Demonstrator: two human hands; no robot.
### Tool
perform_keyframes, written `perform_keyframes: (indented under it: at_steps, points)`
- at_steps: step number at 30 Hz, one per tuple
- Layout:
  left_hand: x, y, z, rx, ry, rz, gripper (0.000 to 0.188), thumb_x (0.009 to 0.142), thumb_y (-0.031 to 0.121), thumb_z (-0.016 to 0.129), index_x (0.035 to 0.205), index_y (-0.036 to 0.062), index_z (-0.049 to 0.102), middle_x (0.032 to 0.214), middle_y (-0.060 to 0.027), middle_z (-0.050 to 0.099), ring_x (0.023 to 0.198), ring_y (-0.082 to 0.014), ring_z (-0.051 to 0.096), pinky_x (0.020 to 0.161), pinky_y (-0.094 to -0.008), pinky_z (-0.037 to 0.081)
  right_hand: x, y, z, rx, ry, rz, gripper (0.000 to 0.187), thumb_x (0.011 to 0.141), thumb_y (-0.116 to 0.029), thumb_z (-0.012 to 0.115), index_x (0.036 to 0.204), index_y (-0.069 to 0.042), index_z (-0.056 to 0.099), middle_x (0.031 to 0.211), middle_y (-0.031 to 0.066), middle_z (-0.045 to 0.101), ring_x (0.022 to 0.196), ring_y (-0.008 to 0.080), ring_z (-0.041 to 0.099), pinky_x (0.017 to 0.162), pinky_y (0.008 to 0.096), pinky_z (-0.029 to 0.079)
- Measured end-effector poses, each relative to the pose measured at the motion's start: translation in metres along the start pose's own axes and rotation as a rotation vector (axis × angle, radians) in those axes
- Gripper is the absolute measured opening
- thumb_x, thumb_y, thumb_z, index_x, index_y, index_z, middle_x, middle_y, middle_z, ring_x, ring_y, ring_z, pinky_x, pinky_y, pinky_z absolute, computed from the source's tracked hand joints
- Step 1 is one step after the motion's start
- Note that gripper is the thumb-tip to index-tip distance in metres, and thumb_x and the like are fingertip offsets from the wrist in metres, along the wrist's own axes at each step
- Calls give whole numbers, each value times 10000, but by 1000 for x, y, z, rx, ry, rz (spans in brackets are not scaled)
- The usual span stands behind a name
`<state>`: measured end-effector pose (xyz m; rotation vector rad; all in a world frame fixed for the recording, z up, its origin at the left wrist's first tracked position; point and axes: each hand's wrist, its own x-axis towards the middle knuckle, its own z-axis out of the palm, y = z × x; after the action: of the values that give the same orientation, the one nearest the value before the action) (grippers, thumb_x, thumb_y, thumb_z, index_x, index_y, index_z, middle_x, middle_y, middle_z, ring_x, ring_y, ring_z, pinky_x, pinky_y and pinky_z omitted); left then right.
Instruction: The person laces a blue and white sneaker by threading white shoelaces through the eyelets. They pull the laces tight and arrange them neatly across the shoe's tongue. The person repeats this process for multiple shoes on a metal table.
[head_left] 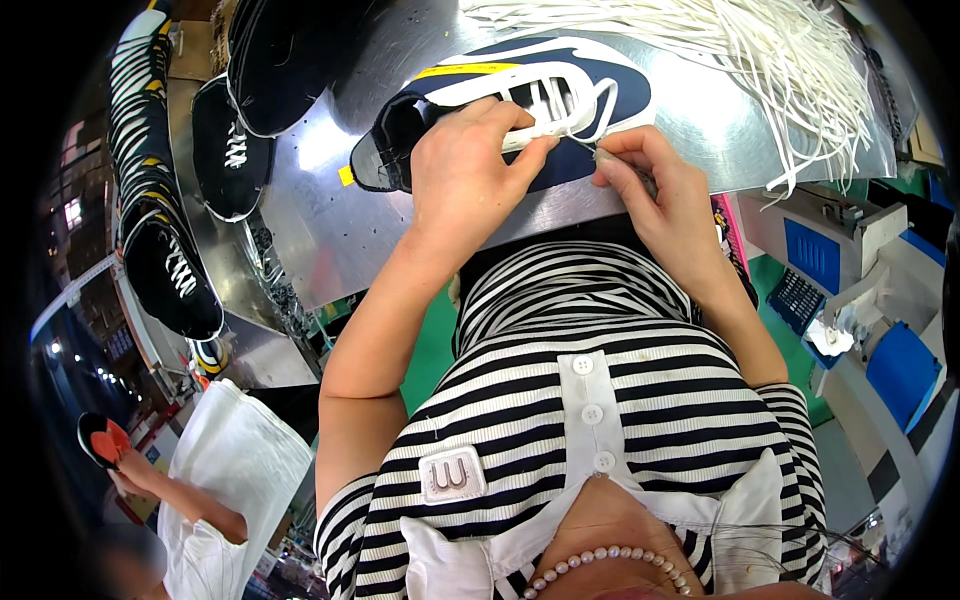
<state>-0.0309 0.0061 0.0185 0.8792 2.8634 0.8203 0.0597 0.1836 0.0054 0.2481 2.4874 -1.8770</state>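
Note:
A navy, white and yellow shoe upper [627,88] lies on its side on the metal table, its toe to the right and its dark collar to the left. A white shoelace [607,100] is partly threaded through its eyelets and loops out over the toe. My left hand [470,165] is closed on the eyelet edge of the upper, thumb and fingers pinched there. Just right of it, my right hand [660,185] pinches the shoelace near the eyelet row. The exact lace end between its fingertips is too small to make out.
White laces [740,60] lie in a loose heap at the table's far right. Black laced uppers [232,150] and a long stack of nested uppers [145,130] are at the left. Another person in white [225,470] holds a shoe piece at lower left. Grey-and-blue equipment [815,255] stands at right.

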Motion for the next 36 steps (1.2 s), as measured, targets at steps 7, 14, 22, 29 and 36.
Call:
perform_keyframes:
  at_steps: [7,14,22,29,36]
  points:
    - [0,-4,1,-56,16,73,252,772,236,777,849,16,679,789,-91,659,704,-262,639,629,-336,480,5,11,3,44,-13,-20,159,950,-129,601,1010,17,579,783,116,699,721,183,688,647,287,512]
    - [-13,1,2,-144,2,239,188,768,138,771,824,10,645,726,-106,611,642,-271,598,578,-350,450,11,9,27,205,21,132,188,928,-144,614,1004,8,533,750,89,697,684,172,673,627,291,499]
    - [-32,-5,-3,64,136,398,167,734,52,775,854,28,662,696,-83,546,629,-260,554,554,-349,440,-4,0,-27,-202,-138,-3,207,901,-197,667,1030,-61,578,788,87,696,667,183,657,605,297,492]
    - [-38,-6,-1,125,203,563,201,679,32,762,851,46,659,689,-50,535,622,-227,546,547,-334,436,23,-38,-7,-380,-181,-576,232,895,-47,601,1125,-48,632,877,99,710,648,224,649,577,318,496]
    - [-40,-11,0,136,217,555,190,679,41,770,832,48,657,670,-45,514,602,-212,535,535,-332,427,45,-26,8,-537,-256,-399,197,850,-145,669,1011,-36,639,820,122,692,729,262,681,653,338,521]
